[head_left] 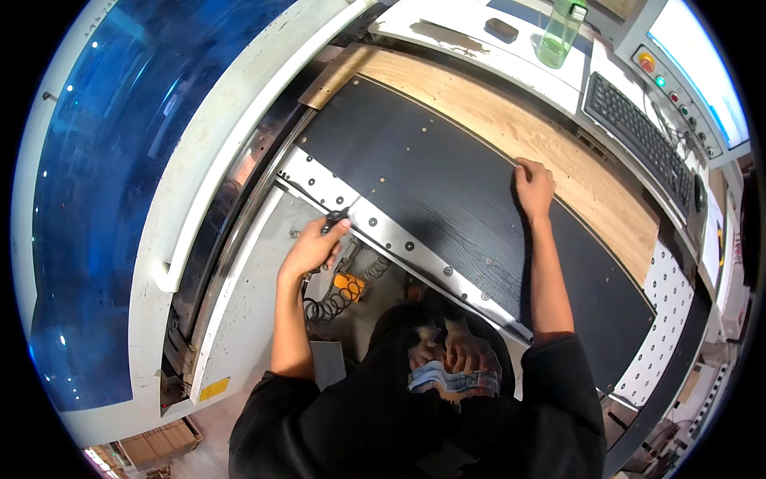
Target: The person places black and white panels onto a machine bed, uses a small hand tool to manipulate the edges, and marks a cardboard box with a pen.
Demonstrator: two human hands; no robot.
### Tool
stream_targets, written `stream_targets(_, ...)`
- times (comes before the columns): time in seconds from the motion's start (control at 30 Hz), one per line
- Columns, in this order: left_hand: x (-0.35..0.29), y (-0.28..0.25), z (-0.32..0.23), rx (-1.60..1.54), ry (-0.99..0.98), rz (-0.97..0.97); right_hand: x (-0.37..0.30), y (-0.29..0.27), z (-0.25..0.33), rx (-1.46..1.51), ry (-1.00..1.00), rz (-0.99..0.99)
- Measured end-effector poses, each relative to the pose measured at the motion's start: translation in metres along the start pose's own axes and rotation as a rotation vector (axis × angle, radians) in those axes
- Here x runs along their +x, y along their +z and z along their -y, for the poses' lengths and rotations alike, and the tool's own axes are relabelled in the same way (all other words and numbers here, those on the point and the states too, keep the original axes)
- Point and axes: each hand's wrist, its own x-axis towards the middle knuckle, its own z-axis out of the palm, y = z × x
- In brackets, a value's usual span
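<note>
My left hand (317,249) is closed around a black air blow gun (336,217), its tip over the near metal strip of the machine table. A black coiled hose (325,310) hangs below that hand. In front of me lies a long black board (447,176) with a wood-grain face and small drilled holes along its edges. My right hand (535,188) is on the board's far edge, fingers bent over it where it meets a light wood board (479,108). The metal strip (375,223) along the near side carries rows of dark round pads.
A blue machine window (144,160) with a white rail (215,160) stands on the left. On the far shelf are a green bottle (560,36) and a keyboard (638,140). A control panel (678,92) with a lit screen is at the right. A yellow foot pedal (349,287) sits below.
</note>
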Motion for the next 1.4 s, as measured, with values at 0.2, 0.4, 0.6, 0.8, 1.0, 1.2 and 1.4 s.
stream_targets(0.2,0.0,0.047,-0.037,-0.014,0.146,0.763,0.005,0.034,0.041,-0.15,-0.109,-0.009)
stream_targets(0.4,0.018,0.001,-0.007,0.039,0.062,0.436,0.003,0.03,0.037,-0.109,-0.121,-0.022)
stream_targets(0.6,0.022,-0.094,0.023,0.119,0.001,-0.047,0.006,0.034,0.039,-0.178,-0.122,-0.06)
stream_targets(0.8,0.11,-0.163,0.029,0.125,0.074,-0.265,0.006,0.035,0.046,-0.144,-0.101,-0.043)
stream_targets(1.0,0.167,-0.164,-0.022,0.084,0.06,-0.063,0.005,0.033,0.039,-0.139,-0.101,-0.084)
stream_targets(1.2,0.243,-0.128,-0.087,-0.037,0.172,-0.125,0.007,0.033,0.037,-0.09,-0.107,-0.096)
stream_targets(1.4,0.252,-0.077,-0.095,-0.039,0.151,0.041,0.006,0.038,0.031,-0.04,-0.097,-0.091)
